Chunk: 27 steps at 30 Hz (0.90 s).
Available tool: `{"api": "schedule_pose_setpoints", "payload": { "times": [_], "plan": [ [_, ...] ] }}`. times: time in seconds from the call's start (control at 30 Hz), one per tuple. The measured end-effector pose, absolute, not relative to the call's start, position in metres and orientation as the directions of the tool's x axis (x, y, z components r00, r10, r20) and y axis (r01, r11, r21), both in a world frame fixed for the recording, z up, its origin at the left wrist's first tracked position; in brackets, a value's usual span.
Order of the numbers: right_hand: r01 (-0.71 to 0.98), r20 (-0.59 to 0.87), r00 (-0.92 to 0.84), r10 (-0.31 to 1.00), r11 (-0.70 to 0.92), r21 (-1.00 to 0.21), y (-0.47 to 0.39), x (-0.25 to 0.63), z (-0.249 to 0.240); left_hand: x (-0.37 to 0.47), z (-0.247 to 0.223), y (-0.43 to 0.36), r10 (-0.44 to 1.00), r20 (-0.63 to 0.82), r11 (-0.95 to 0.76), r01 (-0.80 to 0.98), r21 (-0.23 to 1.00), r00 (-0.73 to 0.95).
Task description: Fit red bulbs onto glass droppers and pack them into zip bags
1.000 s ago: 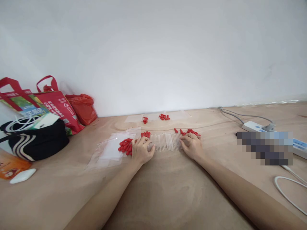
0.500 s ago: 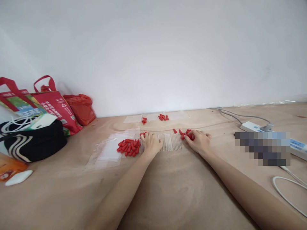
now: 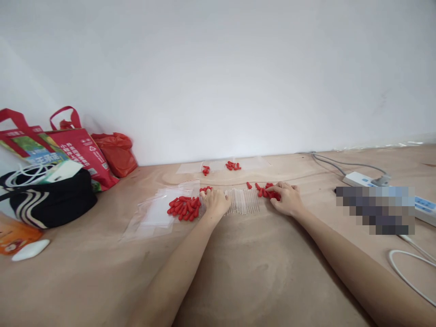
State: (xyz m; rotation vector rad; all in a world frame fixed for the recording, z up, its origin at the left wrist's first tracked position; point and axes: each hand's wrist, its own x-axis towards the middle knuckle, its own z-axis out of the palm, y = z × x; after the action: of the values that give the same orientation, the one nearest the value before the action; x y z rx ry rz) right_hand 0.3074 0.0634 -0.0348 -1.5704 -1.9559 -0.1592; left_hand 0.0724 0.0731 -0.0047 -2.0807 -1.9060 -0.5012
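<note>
A row of thin clear glass dropper tubes (image 3: 243, 201) lies side by side on the wooden table. My left hand (image 3: 215, 203) rests over the row's left part with curled fingers; what they hold, if anything, is hidden. Some red rubber bulbs (image 3: 204, 189) show just beyond its fingers. To its left, a larger pile of red bulbs (image 3: 185, 209) sits partly on clear plastic zip bags (image 3: 155, 213). At the row's right end, my right hand (image 3: 286, 198) reaches over a small heap of red bulbs (image 3: 262, 190), thumb and forefinger apart.
Near the wall lie more red bulbs (image 3: 233, 166) and flat clear bags (image 3: 189, 168). At left stand a red shopping bag (image 3: 85, 152), a red plastic bag (image 3: 117, 154) and a black pouch (image 3: 64, 204). A power strip (image 3: 424, 205) with cables and a blurred-out object are at right.
My right hand has shifted slightly right, its thumb and forefinger now farther apart, uncovering more bulbs. My left hand stays over the tubes. The whole view has moved a little.
</note>
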Motion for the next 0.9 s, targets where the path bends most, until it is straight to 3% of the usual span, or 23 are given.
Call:
{"api": "schedule_pose_setpoints", "payload": {
  "times": [0.23,0.4,0.57,0.73,0.9],
  "plan": [
    [0.903,0.620,-0.158,0.768,0.366,-0.223,0.064,0.310,-0.039,0.061,0.008,0.053,0.858,0.466,-0.251,0.968,0.019,0.214],
    [0.752,0.760,0.023,0.650,0.489,-0.441,0.057,0.288,-0.035,0.029,-0.005,0.028,0.702,0.519,-0.551,0.833,-0.037,0.488],
    [0.420,0.642,-0.005,0.766,0.585,-0.694,0.043,0.249,-0.036,0.011,-0.019,0.021,0.626,0.569,-0.626,0.779,-0.041,0.533],
    [0.292,0.575,-0.183,0.797,0.603,-0.743,0.035,0.227,-0.043,0.017,-0.016,0.019,0.641,0.556,-0.630,0.777,-0.012,0.528],
    [0.259,0.554,-0.165,0.816,0.577,-0.774,0.030,0.223,-0.046,0.019,-0.014,0.018,0.647,0.550,-0.628,0.779,-0.009,0.528]
  ]
}}
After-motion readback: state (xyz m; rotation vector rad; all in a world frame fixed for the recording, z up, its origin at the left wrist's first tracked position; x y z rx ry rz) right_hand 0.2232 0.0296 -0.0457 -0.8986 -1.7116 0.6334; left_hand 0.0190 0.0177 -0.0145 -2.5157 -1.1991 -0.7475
